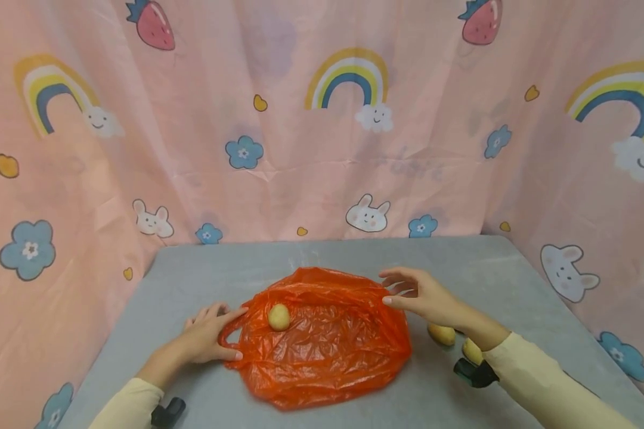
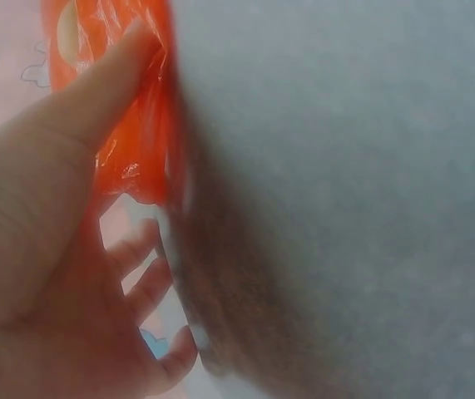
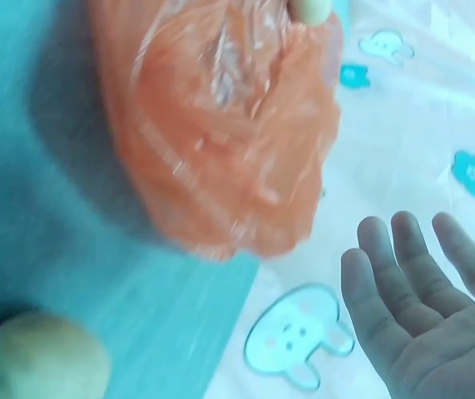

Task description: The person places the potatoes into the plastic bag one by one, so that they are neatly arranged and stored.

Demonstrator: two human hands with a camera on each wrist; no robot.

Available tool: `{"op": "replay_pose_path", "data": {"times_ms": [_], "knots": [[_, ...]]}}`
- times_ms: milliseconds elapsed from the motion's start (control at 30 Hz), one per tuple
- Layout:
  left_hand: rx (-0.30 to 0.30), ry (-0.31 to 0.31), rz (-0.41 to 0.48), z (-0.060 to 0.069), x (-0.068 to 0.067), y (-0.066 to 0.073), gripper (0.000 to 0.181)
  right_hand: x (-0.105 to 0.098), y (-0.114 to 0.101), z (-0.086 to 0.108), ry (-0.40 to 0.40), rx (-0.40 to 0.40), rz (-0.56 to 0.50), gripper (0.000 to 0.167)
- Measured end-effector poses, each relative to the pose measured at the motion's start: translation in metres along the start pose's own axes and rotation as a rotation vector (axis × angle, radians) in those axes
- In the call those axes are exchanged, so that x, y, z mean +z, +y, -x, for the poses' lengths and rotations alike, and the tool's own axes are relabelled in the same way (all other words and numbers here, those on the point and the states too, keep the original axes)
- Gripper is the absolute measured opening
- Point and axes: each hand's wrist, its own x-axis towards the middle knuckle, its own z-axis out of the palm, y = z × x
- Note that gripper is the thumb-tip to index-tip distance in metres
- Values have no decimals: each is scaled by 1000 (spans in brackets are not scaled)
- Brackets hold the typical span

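An orange-red plastic bag (image 1: 327,363) lies spread on the grey table, its mouth facing up. One pale yellow potato (image 1: 279,317) rests at the bag's left side. My left hand (image 1: 206,336) lies at the left handle, thumb and index finger spread apart against the bag's edge. In the left wrist view, the thumb lies across the orange plastic while the other fingers are loosely bent. Above the bag's right rim is my right hand (image 1: 424,295), fingers apart and holding nothing. The right wrist view shows its palm (image 3: 453,357) away from the bag.
To the right of the bag, partly under the right forearm, lie a potato (image 1: 441,335) and another potato (image 1: 472,351). A pink printed curtain (image 1: 300,179) surrounds the table (image 1: 204,280) at the back and sides. A dark strap device sits at each wrist.
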Motion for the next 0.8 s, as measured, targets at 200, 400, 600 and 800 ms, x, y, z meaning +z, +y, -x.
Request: {"op": "replay_pose_path", "data": {"times_ms": [200, 400, 600, 800], "knots": [[14, 18, -26, -4, -2, 0, 92, -17, 11, 16, 34, 7, 45, 47], [15, 13, -28, -4, -3, 2, 93, -31, 22, 33, 67, 54, 110, 47], [2, -2, -42, -4, -2, 2, 92, -53, 33, 55, 93, 77, 152, 46], [-18, -19, -35, -1, 0, 1, 93, -67, 49, 75, 124, 82, 183, 46]]}}
